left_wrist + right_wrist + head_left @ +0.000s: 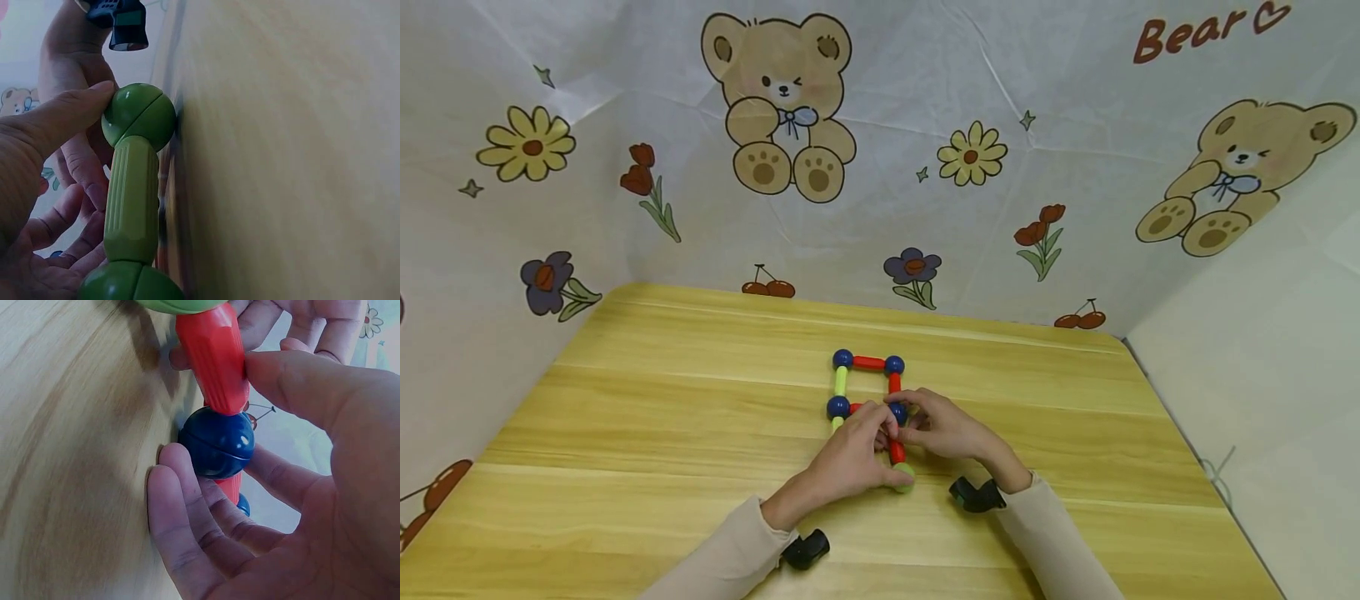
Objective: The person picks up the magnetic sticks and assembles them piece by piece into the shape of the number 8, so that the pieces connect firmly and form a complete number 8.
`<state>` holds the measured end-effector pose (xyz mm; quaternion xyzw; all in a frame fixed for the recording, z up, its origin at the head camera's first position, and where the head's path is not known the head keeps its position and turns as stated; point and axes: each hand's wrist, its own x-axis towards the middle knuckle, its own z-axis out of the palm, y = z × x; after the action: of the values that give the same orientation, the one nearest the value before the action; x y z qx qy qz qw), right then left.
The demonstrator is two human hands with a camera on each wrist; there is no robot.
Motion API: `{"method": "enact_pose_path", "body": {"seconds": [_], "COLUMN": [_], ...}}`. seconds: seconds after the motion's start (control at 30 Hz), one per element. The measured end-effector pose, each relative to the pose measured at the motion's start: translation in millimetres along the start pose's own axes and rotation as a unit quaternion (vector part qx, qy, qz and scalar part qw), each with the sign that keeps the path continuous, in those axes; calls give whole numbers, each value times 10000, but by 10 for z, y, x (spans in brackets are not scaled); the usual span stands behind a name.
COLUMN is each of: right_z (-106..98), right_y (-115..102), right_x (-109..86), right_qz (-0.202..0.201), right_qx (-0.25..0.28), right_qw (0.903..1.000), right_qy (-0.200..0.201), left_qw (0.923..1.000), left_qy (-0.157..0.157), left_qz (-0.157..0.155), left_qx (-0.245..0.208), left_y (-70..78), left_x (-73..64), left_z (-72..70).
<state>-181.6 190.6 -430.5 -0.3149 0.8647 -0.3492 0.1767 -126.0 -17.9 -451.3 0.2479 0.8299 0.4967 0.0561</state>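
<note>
A ladder-like frame of magnetic rods and balls lies on the table. Blue balls (pixel 843 358) join its far square, made of red rods (pixel 868 363) and a yellow-green rod (pixel 840 382). My right hand (pixel 951 429) holds the blue ball (pixel 217 442) at the right middle corner, its thumb against the near red rod (pixel 215 359). That rod ends in a green ball (pixel 139 117), where my left hand (pixel 853 454) presses its thumb, fingers bent over the frame. A green rod (pixel 131 200) links this ball to another green ball (pixel 128 284), both hidden under the left hand in the head view.
The wooden table (pixel 685 417) surrounds the frame. Behind it hangs a white cloth (pixel 895 75) printed with bears and flowers. A black wrist camera (pixel 806 550) sits by the left cuff and another black camera (pixel 977 494) by the right.
</note>
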Motion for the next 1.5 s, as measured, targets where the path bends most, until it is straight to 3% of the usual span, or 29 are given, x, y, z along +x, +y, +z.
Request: {"method": "enact_pose_path", "body": {"seconds": [0.3,0.67,0.73,0.83,0.9,0.97,1.03,1.1,1.23,1.33,1.5], "right_z": [14,18,19,20,18,16,17,21,32,34,38], "right_y": [28,31,31,20,1,-23,-43,-55,-46,-37,-25], "right_x": [8,32,38,42,39,31,22,12,4,7,26], "right_qz": [-224,-251,-204,50,262,460,565,574,517,534,550], "right_qx": [-29,-127,-104,-2,48,100,126,185,240,273,316], "right_qw": [9997,9996,9997,10000,9996,9989,9983,9981,9982,9981,9979], "right_qy": [36,59,41,64,55,2,-84,-149,-158,-147,-120], "left_qw": [9970,9965,9973,9972,9949,9921,9907,9915,9906,9889,9878], "left_qy": [-73,-200,-108,379,692,763,501,13,-698,-865,-887], "left_qz": [383,193,195,138,-86,-425,-767,-960,-1064,-1141,-1219], "left_qx": [672,790,700,632,726,898,1004,880,502,400,389], "left_y": [-32,11,20,28,-3,-73,-170,-265,-339,-335,-329], "left_x": [0,-33,-30,-16,-1,-3,-14,-34,-46,-28,-18], "left_z": [23,-48,-106,-271,-425,-579,-702,-782,-827,-813,-785]}}
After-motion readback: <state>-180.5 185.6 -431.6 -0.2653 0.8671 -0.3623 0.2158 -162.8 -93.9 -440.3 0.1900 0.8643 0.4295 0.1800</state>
